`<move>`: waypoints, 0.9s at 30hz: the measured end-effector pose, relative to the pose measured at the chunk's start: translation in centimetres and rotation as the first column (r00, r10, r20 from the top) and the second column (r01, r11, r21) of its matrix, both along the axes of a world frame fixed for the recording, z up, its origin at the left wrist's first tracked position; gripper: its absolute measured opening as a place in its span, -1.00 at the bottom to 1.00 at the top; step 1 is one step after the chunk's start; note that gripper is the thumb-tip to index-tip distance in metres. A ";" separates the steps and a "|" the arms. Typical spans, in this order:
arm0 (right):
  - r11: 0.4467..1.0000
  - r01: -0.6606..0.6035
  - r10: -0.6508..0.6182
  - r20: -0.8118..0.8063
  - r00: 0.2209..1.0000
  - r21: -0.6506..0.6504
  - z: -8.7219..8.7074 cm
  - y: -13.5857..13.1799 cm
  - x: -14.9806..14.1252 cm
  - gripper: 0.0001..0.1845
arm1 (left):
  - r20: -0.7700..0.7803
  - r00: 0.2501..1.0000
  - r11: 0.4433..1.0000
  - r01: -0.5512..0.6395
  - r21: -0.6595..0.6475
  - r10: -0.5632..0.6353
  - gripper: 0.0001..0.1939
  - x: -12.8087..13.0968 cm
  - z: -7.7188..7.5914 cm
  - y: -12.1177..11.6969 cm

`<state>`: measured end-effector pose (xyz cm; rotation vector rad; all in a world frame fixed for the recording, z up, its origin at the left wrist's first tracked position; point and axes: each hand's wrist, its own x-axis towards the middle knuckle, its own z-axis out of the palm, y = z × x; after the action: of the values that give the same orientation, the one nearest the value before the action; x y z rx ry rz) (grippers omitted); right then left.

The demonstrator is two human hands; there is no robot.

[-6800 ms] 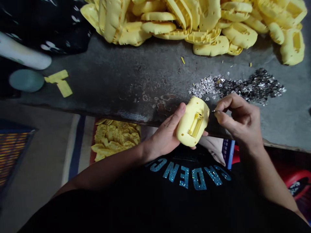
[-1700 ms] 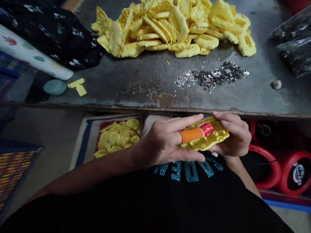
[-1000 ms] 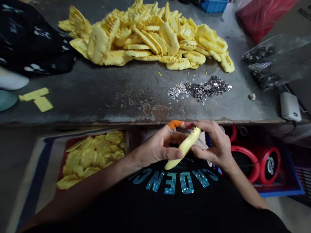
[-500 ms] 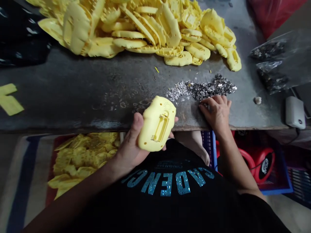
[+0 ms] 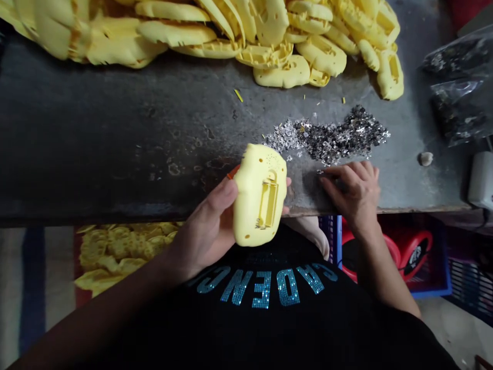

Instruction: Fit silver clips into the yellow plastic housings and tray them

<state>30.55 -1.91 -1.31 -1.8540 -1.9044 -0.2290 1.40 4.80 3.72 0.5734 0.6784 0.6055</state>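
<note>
My left hand (image 5: pixel 215 221) grips a yellow plastic casing (image 5: pixel 252 205) by its sides, just over the table's front edge. An open battery compartment, screw holes and a patch of small holes face up on it. To the right, my right hand (image 5: pixel 358 187) rests low over the table with thumb and forefinger together. At their tips shows a small metal contact piece (image 5: pixel 320 172). Just beyond the fingers lies a heap of small metal pieces (image 5: pixel 335 139), silvery on the left and darker on the right.
A large pile of yellow casings (image 5: pixel 269 31) spans the back of the table (image 5: pixel 96 133). Clear bags of metal parts (image 5: pixel 458 108) and a white box (image 5: pixel 481 180) lie right. Below the edge are more yellow parts (image 5: pixel 123 252) and a blue crate (image 5: pixel 431 293) with red items.
The casing in my left hand has shifted slightly right and turned more upright. My right hand has drawn back a little from the heap, with a small piece at its fingertips. The view has shifted too.
</note>
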 end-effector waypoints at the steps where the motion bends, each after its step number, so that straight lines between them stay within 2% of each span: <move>1: 1.000 0.008 -0.007 0.030 1.000 -0.011 0.0 0.5 -0.2 -0.85 | 0.026 1.000 1.000 -0.007 -0.012 0.007 -0.30 0.2 -0.1 0.1; 3: 1.000 -0.007 0.008 0.051 0.999 -0.030 0.0 1.2 -0.5 -0.82 | 0.079 0.997 1.000 -0.006 -0.027 0.008 -0.33 0.4 -0.5 0.2; 5: 0.997 -0.072 0.072 -0.002 0.997 -0.036 0.2 1.4 -0.7 -0.83 | 0.116 0.993 0.999 0.019 -0.031 -0.016 -0.35 0.4 -0.9 0.2; 9: 0.962 -0.262 0.253 -0.120 0.960 -0.069 0.5 0.7 -0.4 -0.88 | 0.161 0.976 0.987 0.153 -0.041 -0.144 -0.19 0.1 -1.9 0.5; 13: 0.971 -0.220 0.200 -0.183 0.963 -0.098 0.3 0.3 0.0 -0.81 | 0.203 0.960 0.977 0.208 -0.047 -0.194 -0.08 0.2 -2.4 0.8; 17: 0.978 -0.184 0.155 -0.248 0.956 -0.096 0.4 0.3 -0.2 -0.93 | 0.176 0.969 0.982 0.182 -0.046 -0.171 -0.08 0.6 -2.3 0.7; 20: 0.970 -0.234 0.191 -0.386 0.903 -0.068 1.7 0.2 -0.8 -0.95 | 0.122 0.980 0.986 0.161 -0.047 -0.154 -0.12 0.8 -1.9 0.3; 23: 0.933 -0.360 0.315 -0.547 0.776 0.026 4.0 0.2 -1.9 -0.79 | 0.103 0.981 0.985 0.169 -0.044 -0.164 -0.21 1.0 -1.5 -0.2; 25: 0.895 -0.437 0.412 -0.549 0.728 0.092 5.2 0.5 -2.6 -0.73 | 0.094 0.981 0.983 0.177 -0.051 -0.172 -0.26 1.1 -1.5 -0.6; 27: 0.863 -0.494 0.478 -0.492 0.727 0.108 6.1 0.8 -3.2 -0.72 | 0.092 0.980 0.982 0.180 -0.056 -0.175 -0.29 1.1 -1.6 -0.9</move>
<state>27.38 -1.07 4.76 -1.1872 -1.9179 0.4292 2.49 3.94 2.12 0.5384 0.5560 0.4376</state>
